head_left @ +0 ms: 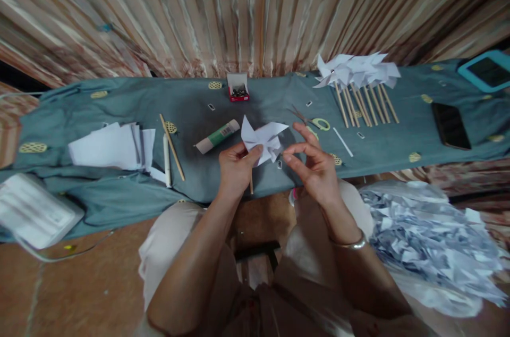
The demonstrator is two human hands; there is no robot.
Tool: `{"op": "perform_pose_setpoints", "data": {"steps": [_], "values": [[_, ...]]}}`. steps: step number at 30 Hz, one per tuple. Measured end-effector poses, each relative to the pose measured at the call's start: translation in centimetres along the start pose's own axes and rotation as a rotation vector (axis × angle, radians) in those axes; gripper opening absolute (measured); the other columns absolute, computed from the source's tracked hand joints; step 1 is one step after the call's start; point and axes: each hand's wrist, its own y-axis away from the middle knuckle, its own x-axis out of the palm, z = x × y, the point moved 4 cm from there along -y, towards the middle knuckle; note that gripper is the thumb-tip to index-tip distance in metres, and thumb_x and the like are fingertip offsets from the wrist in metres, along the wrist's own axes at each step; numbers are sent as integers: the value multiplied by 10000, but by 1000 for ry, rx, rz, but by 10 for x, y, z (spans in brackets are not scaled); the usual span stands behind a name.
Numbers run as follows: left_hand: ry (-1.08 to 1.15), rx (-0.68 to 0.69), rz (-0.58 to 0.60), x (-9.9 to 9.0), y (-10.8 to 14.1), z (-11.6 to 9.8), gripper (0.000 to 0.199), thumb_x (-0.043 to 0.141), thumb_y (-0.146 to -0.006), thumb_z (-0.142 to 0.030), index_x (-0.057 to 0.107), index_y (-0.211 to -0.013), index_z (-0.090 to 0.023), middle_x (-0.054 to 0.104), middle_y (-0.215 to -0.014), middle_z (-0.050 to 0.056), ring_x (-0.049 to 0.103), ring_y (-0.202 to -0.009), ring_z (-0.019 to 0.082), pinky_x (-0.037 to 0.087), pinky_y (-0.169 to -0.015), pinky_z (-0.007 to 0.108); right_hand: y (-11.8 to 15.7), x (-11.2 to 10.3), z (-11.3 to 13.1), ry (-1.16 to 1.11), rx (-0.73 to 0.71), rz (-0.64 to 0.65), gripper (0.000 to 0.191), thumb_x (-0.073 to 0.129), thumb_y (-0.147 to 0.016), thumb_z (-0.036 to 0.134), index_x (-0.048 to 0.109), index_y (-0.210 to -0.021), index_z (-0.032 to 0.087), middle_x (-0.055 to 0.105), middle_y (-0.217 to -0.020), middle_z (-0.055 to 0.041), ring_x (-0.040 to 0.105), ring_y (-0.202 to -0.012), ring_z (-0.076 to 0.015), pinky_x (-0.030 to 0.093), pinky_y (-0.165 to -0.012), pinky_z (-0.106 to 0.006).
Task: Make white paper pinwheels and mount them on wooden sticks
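My left hand (236, 169) pinches a white folded-paper pinwheel (261, 137), its thumb pressed near the centre. The lower end of a wooden stick (251, 187) shows beneath this hand; its upper part is hidden. Just right of the pinwheel, my right hand (313, 167) has thumb and index finger together, with the other fingers raised. Whatever sits at those fingertips is too small to make out. Behind the pinwheel stands an open red-and-white box (238, 93) of small metal pieces. A green-and-white tube (218, 136) lies to the left.
Finished pinwheels (358, 71) on sticks lie at the back right. Scissors (319, 123), a paper strip (343, 142) and a dark phone (451, 125) are also right. On the left are stacked paper (105, 146), a loose stick (172, 146) and a white device (37, 210). A bag of paper pieces (434, 236) stands below right.
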Motion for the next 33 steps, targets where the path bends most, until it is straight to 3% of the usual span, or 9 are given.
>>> {"op": "perform_pose_setpoints", "data": {"steps": [4, 11, 33], "values": [[-60, 9, 64, 5, 7, -4, 154, 757, -600, -269, 783, -704, -158, 740, -679, 8, 592, -601, 137, 479, -607, 257, 2, 11, 8, -9, -23, 42, 37, 707, -818, 306, 712, -804, 272, 492, -1498, 13, 327, -1477, -258, 195, -1228, -517], [-102, 16, 133, 8, 13, -5, 151, 748, -628, -297, 772, -690, -161, 725, -656, 5, 599, -607, 149, 489, -633, 270, -2, 13, -2, -10, -23, 31, 57, 720, -811, 331, 721, -803, 275, 488, -1504, 23, 340, -1470, -269, 203, -1226, -527], [-117, 12, 129, 7, 13, -2, 192, 746, -638, -306, 786, -754, -159, 757, -732, 21, 632, -663, 166, 504, -668, 285, -4, 14, -4, -22, -12, 52, 78, 706, -820, 344, 714, -809, 267, 522, -1477, 14, 371, -1455, -229, 210, -1228, -486]]}}
